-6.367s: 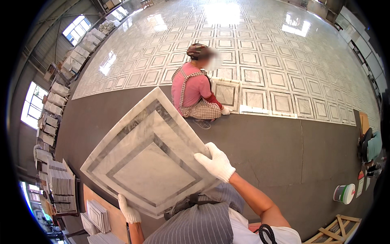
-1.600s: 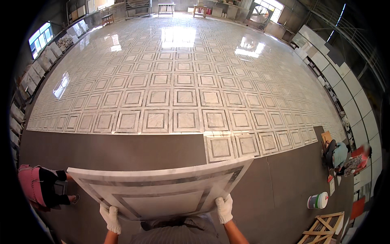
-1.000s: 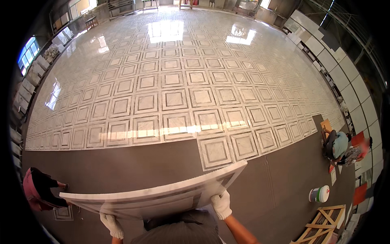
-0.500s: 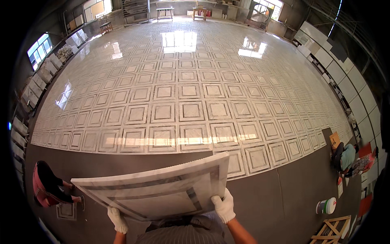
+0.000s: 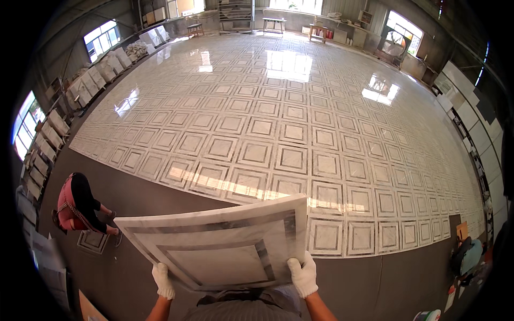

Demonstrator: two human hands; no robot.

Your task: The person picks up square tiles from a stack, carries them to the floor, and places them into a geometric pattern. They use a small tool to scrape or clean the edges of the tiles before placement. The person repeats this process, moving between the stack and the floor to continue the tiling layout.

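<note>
I carry a large square marble tile (image 5: 214, 262), white with grey inlaid bands, tilted in front of my body. My left hand (image 5: 163, 281), in a white knitted glove, is closed on its lower left edge. At the right edge, my gloved right hand (image 5: 303, 274) grips it with the thumb on the patterned face and the fingers hidden behind. Beyond the tile's far edge stretches a laid floor of matching patterned tiles (image 5: 293, 159), its near border stepping back on the left. Dark grey bare floor (image 5: 353, 283) lies between me and that border.
On the left a person (image 5: 80, 206) bends over a single tile (image 5: 92, 242) on the dark floor. Another person (image 5: 467, 257) crouches at the far right, near a white bucket (image 5: 427, 315). Stacked slabs (image 5: 96, 77) line the left wall; large pale panels (image 5: 471, 125) line the right.
My view has turned left, so the floor and people shift rightward. The tile stays in both hands, its patterned face showing more. The person on the left now bends lower over the single tile.
</note>
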